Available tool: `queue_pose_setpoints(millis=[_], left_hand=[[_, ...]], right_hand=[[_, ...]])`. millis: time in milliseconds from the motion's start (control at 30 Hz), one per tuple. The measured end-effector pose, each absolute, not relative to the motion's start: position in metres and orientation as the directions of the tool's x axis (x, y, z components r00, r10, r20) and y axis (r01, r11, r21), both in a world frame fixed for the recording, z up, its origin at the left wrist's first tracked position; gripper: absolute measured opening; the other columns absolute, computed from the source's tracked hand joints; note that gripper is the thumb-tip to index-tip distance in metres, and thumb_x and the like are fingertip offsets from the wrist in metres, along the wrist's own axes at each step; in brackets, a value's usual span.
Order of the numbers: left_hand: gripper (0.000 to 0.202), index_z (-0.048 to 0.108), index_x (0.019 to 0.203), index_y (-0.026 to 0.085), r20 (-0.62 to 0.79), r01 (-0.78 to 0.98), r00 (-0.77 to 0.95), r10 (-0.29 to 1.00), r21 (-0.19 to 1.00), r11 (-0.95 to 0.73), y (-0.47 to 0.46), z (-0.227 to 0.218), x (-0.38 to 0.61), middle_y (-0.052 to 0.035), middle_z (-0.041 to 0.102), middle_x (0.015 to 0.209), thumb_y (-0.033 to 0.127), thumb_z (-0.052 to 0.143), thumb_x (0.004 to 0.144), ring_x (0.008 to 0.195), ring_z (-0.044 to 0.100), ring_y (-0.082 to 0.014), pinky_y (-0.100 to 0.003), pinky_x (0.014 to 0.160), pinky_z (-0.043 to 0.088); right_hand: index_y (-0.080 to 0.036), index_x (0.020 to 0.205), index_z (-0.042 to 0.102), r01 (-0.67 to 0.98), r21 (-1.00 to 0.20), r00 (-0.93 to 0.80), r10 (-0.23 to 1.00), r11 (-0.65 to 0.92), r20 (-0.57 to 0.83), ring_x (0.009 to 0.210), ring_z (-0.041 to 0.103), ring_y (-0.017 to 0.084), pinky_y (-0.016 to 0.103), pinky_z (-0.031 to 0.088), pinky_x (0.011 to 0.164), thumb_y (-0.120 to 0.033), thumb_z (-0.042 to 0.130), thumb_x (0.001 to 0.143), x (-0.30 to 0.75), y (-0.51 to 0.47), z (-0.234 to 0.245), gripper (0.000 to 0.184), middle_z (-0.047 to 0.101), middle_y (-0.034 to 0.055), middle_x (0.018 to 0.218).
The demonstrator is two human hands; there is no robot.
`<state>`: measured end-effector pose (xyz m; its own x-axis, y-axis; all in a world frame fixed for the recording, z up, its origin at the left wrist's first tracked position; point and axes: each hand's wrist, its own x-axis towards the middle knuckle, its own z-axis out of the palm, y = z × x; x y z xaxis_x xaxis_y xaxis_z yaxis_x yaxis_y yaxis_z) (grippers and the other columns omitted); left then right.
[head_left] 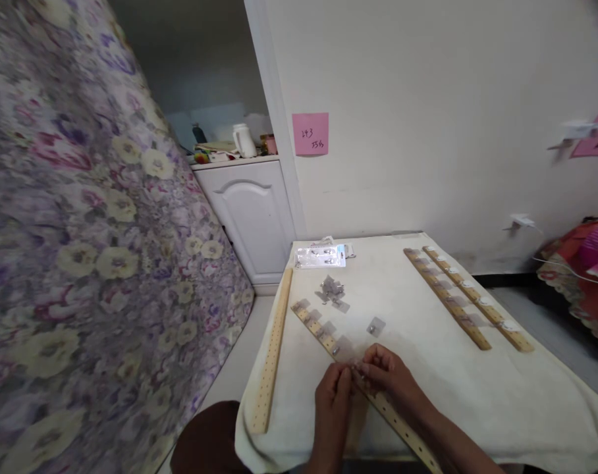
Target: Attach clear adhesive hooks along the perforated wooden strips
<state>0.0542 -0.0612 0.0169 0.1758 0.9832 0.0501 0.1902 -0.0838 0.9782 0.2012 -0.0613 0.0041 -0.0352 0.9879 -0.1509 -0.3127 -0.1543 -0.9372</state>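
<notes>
A long wooden strip with a row of holes [402, 431] lies slanted across the front of the table, its far half carrying several clear square pieces with small metal fittings [321, 332]. My left hand [332, 392] is closed in a pinch at the strip's middle. Against it, my right hand [388, 370] pinches too, its fingertips meeting the left ones. Whatever they grip is small and mostly hidden by the fingers. One loose clear square with a metal fitting [376, 326] rests just beyond my right hand. Farther back sits a pile of similar squares [332, 291].
Another holed wooden strip [273, 359] lies along the table's left edge. Two strips bearing fittings [444, 293] lie on the right. Clear packaging [319, 256] is at the back edge, near the wall. A floral curtain [106, 263] hangs on the left.
</notes>
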Motion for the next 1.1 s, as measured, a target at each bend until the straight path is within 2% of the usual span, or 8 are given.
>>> queue_pose_setpoints(millis=[100,200,267,367,467,633,867,1100], left_hand=[[0.039,0.054,0.070,0.018,-0.010,0.189,0.176,0.984,0.982,-0.024,-0.061,0.013,0.054,0.0030,0.049,0.062,0.052,0.044,0.086,0.061,0.046,-0.0125,-0.023,0.059,0.038],[0.038,0.049,0.065,0.019,-0.056,0.224,0.239,0.969,0.975,0.001,-0.061,0.008,0.051,0.0047,0.045,0.059,0.051,0.045,0.085,0.058,0.042,-0.0116,-0.022,0.056,0.035],[0.035,0.051,0.066,0.018,-0.060,0.246,0.318,0.946,0.969,-0.022,-0.063,0.007,0.050,0.0045,0.046,0.060,0.047,0.046,0.085,0.059,0.042,-0.0116,-0.022,0.057,0.034],[0.030,0.058,0.073,0.018,-0.047,0.270,0.409,0.911,0.960,-0.071,-0.065,0.010,0.050,0.0029,0.051,0.066,0.042,0.046,0.086,0.064,0.044,-0.0125,-0.022,0.060,0.035],[0.031,0.056,0.069,0.017,-0.061,0.312,0.405,0.912,0.947,-0.075,-0.065,0.011,0.050,0.0028,0.050,0.065,0.041,0.046,0.086,0.064,0.044,-0.0125,-0.022,0.058,0.033],[0.031,0.049,0.064,0.018,-0.062,0.366,0.358,0.932,0.927,-0.079,-0.059,0.004,0.049,0.0040,0.045,0.061,0.040,0.046,0.086,0.062,0.042,-0.0116,-0.022,0.057,0.031],[0.029,0.056,0.074,0.019,0.118,0.493,0.230,0.966,0.842,-0.220,-0.051,0.004,0.035,0.0000,0.055,0.073,0.035,0.039,0.091,0.071,0.052,-0.0145,-0.024,0.066,0.038],[0.021,0.060,0.095,0.021,0.251,0.537,0.246,0.936,0.769,-0.347,-0.058,-0.009,0.030,-0.0031,0.060,0.088,0.023,0.039,0.091,0.084,0.058,-0.0155,-0.025,0.076,0.045]], right_hand=[[-0.020,0.068,0.049,-0.178,-0.977,-0.035,0.993,-0.118,-0.113,0.043,0.043,0.008,0.021,0.031,0.043,-0.040,0.070,0.070,0.205,-0.063,0.004,0.029,0.050,-0.0072,0.050],[-0.019,0.074,0.056,-0.101,-0.993,-0.022,0.998,-0.059,-0.057,0.052,0.048,0.010,0.022,0.034,0.050,-0.037,0.069,0.071,0.212,-0.061,0.006,0.023,0.055,-0.0049,0.060],[-0.019,0.081,0.060,-0.074,-0.996,-0.069,0.996,-0.058,-0.053,0.056,0.050,0.011,0.023,0.036,0.053,-0.036,0.068,0.071,0.217,-0.058,0.007,0.021,0.059,-0.0036,0.065],[-0.018,0.076,0.061,-0.021,-0.996,-0.182,0.980,-0.081,-0.076,0.055,0.049,0.011,0.022,0.034,0.053,-0.028,0.067,0.071,0.222,-0.054,0.005,0.013,0.059,-0.0035,0.062],[-0.017,0.069,0.059,0.033,-0.997,-0.208,0.975,-0.073,-0.078,0.054,0.047,0.009,0.021,0.032,0.051,-0.020,0.065,0.069,0.224,-0.053,0.001,0.006,0.057,-0.0040,0.059],[-0.017,0.072,0.059,0.057,-0.994,-0.254,0.961,-0.095,-0.107,0.049,0.043,0.008,0.019,0.030,0.048,-0.017,0.062,0.069,0.224,-0.054,0.004,0.003,0.054,-0.0056,0.056],[-0.018,0.069,0.055,0.036,-0.989,-0.121,0.981,-0.146,-0.150,0.040,0.037,0.005,0.018,0.026,0.040,-0.030,0.062,0.070,0.226,-0.034,-0.011,0.014,0.047,-0.0077,0.051],[-0.018,0.071,0.052,0.042,-0.980,-0.056,0.979,-0.194,-0.197,0.034,0.036,0.005,0.018,0.025,0.036,-0.032,0.058,0.071,0.226,-0.025,-0.027,0.015,0.043,-0.0098,0.047]])
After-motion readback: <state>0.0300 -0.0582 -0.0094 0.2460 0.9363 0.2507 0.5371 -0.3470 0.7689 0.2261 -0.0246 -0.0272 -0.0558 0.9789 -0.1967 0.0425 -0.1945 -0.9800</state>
